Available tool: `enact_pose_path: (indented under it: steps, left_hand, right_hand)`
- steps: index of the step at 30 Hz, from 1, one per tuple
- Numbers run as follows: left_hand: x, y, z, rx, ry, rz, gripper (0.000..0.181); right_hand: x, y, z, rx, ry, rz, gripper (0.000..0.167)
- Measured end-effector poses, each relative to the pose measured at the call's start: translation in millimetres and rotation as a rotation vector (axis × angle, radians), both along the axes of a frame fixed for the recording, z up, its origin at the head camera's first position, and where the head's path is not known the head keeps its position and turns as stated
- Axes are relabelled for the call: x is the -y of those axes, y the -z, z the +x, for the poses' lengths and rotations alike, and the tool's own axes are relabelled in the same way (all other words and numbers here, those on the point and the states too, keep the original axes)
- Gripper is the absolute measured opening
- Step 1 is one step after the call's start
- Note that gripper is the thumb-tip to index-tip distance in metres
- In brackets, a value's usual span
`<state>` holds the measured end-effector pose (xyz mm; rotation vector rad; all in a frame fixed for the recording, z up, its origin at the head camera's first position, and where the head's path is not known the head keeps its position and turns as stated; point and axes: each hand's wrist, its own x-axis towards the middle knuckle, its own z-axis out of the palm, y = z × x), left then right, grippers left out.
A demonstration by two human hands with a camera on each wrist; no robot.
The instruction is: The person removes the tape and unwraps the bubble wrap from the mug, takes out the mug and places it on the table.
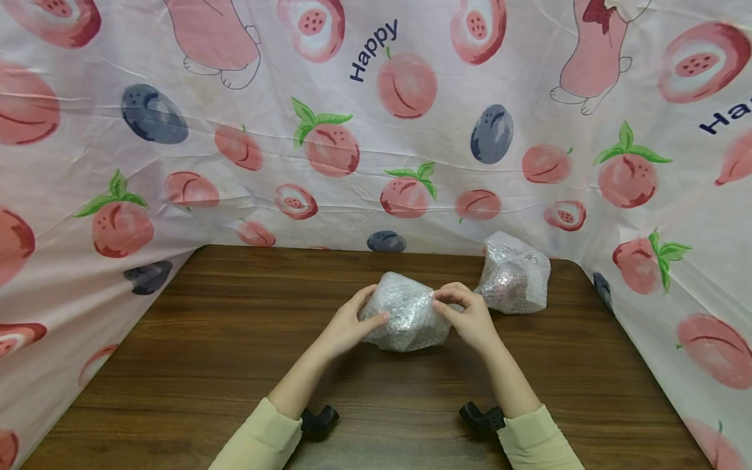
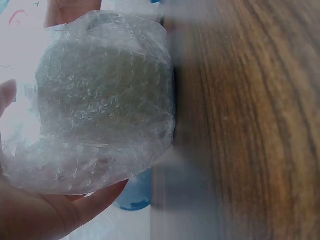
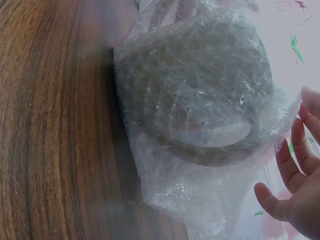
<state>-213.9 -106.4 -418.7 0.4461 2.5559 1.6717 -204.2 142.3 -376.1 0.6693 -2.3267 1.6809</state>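
Note:
A mug in clear bubble wrap (image 1: 405, 316) sits on the brown wooden table between my hands. Through the plastic, the right wrist view shows its pale greenish body (image 3: 200, 75) and a curved handle (image 3: 210, 156). My left hand (image 1: 348, 328) holds the bundle's left side, thumb on the near face and fingers behind it. At the upper right, my right hand (image 1: 473, 321) pinches an edge of the wrap between thumb and fingertips. The left wrist view shows the wrap (image 2: 105, 95) covering the mug's whole body.
A second bubble-wrapped bundle (image 1: 517, 277), with something pinkish inside, stands behind and to the right, near the table's back edge. Peach-printed cloth (image 1: 352, 215) hangs around the back and both sides of the table (image 1: 194, 365).

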Motion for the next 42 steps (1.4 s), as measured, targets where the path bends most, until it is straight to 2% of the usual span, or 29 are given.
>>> enact_pose_path:
  steps: [7, 15, 22, 27, 30, 31, 33, 38, 42]
  left_hand:
    - [-0.5, 2.6, -0.2, -0.001, 0.001, -0.008, 0.075]
    - [-1.1, 2.3, 0.7, 0.001, 0.0, -0.01, 0.076]
    - [-1.8, 2.8, 1.3, 0.014, -0.012, -0.008, 0.076]
    - [-2.1, 4.0, 1.2, 0.018, -0.013, -0.007, 0.076]
    - [-2.7, 5.3, 0.5, 0.018, -0.008, 0.003, 0.077]
    - [-2.8, 5.8, 0.3, 0.017, -0.005, 0.009, 0.077]
    - [-2.8, 6.3, 0.1, 0.019, 0.001, 0.021, 0.078]
    - [-2.3, 7.7, -0.9, 0.033, 0.008, 0.034, 0.078]
    - [-2.6, 8.5, -1.2, 0.039, 0.001, 0.037, 0.077]
  right_hand:
    - [1.2, -3.1, 2.9, 0.06, 0.021, 0.008, 0.01]
    - [-4.7, 21.9, -12.3, 0.124, 0.065, 0.017, 0.01]
    - [-9.0, 21.1, -12.8, 0.093, -0.004, 0.08, 0.011]
    - [-7.1, 7.6, -4.4, 0.041, -0.046, 0.115, 0.008]
    - [-8.2, 11.0, -6.4, 0.006, -0.056, 0.121, 0.006]
    - [-9.6, 16.3, -9.7, 0.003, -0.061, 0.116, 0.006]
    - [-9.3, 16.8, -9.4, 0.001, -0.071, 0.115, 0.006]
    - [-5.9, 6.4, -0.4, 0.023, -0.087, 0.118, 0.009]
    - [-11.1, 24.5, -11.4, 0.014, -0.079, 0.116, 0.008]
